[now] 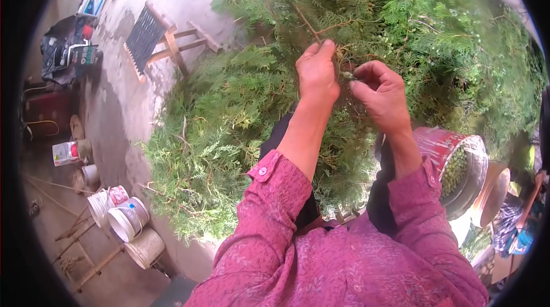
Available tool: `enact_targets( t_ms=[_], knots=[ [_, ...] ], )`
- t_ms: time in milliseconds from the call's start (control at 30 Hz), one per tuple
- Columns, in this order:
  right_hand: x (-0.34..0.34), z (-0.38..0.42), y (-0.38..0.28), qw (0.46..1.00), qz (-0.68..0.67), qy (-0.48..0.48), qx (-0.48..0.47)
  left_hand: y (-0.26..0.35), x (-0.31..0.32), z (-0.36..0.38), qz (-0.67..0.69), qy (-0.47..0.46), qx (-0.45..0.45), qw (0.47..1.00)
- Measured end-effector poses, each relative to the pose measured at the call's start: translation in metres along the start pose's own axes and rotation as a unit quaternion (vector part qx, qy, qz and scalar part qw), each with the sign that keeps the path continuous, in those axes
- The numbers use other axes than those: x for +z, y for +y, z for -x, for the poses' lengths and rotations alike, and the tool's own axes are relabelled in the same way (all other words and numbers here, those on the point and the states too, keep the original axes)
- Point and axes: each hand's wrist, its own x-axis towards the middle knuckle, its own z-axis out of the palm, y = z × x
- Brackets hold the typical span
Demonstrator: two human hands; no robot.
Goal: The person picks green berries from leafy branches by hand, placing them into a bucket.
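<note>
My left hand (318,73) is closed around a thin brown branch (308,22) of a leafy evergreen. Just to its right, my right hand (381,92) pinches a small green cone (348,76) between thumb and fingertips. Feathery cut greenery (229,106) lies heaped over and around my lap, with more piled ahead of me. A red paint-streaked bucket (432,145) stands tilted by my right forearm, and small green cones (455,170) fill part of it.
Beside the red bucket is another round container (491,192), with part of another person (518,221) at the far right. On the concrete floor to the left are a low folding stool (152,34), several white buckets (129,219) and a black bag (60,49).
</note>
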Motion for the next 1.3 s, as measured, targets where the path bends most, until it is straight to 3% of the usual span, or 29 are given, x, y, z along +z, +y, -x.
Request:
enact_targets(
  t_ms=[133, 267, 367, 433, 600, 700, 733, 800, 933, 967, 1000, 1067, 1100, 1200, 1267, 1300],
  knots=[
    [0.002, -0.002, -0.002, 0.999, -0.018, 0.036, 0.020, -0.005, 0.004, 0.001, 0.002, -0.005, -0.005, 1.000],
    [0.004, -0.005, 0.005, 0.996, 0.040, 0.059, -0.050, -0.006, 0.012, 0.012, -0.015, 0.004, -0.030, 0.999],
    [0.004, -0.009, 0.006, 0.997, 0.023, 0.063, -0.027, -0.009, 0.003, 0.008, -0.062, -0.031, -0.025, 0.997],
    [-0.001, -0.008, -0.002, 0.997, -0.053, 0.036, 0.037, -0.004, 0.007, 0.011, -0.051, -0.017, -0.024, 0.998],
    [-0.001, -0.003, -0.008, 0.995, -0.089, 0.051, 0.001, -0.005, 0.009, 0.007, -0.036, -0.014, -0.012, 0.999],
    [-0.013, 0.005, -0.033, 0.972, -0.197, -0.069, 0.108, -0.004, -0.002, -0.003, -0.029, 0.010, 0.015, 0.999],
    [-0.021, 0.003, -0.029, 0.972, -0.198, -0.065, 0.105, -0.001, -0.003, -0.003, -0.030, 0.005, 0.014, 0.999],
    [-0.036, -0.003, -0.018, 0.866, -0.454, -0.182, 0.105, 0.004, -0.002, -0.001, -0.064, 0.046, -0.010, 0.997],
    [-0.048, -0.005, -0.029, 0.848, -0.512, -0.088, 0.106, 0.005, 0.007, 0.006, -0.100, 0.041, -0.018, 0.994],
    [-0.049, -0.008, -0.027, 0.882, -0.450, -0.091, 0.102, 0.003, 0.004, 0.004, -0.102, 0.036, -0.021, 0.994],
    [-0.047, -0.008, -0.024, 0.883, -0.451, -0.087, 0.099, 0.000, 0.002, 0.002, -0.117, 0.017, -0.020, 0.993],
    [-0.038, -0.007, -0.017, 0.984, -0.174, -0.036, 0.030, -0.005, -0.001, 0.002, -0.137, -0.006, -0.023, 0.990],
    [-0.033, -0.007, -0.017, 0.993, -0.114, -0.017, -0.004, -0.003, 0.004, 0.007, -0.163, -0.003, -0.018, 0.986],
    [-0.033, -0.005, -0.019, 0.973, -0.205, -0.067, 0.079, -0.006, 0.009, 0.013, -0.185, -0.027, 0.004, 0.982],
    [-0.037, -0.006, -0.017, 0.985, -0.146, -0.068, 0.063, -0.009, 0.010, 0.013, -0.180, -0.052, 0.019, 0.982],
    [-0.039, -0.008, -0.014, 0.968, -0.219, -0.086, 0.089, -0.012, 0.009, 0.012, -0.182, -0.068, 0.022, 0.981]
  ],
)
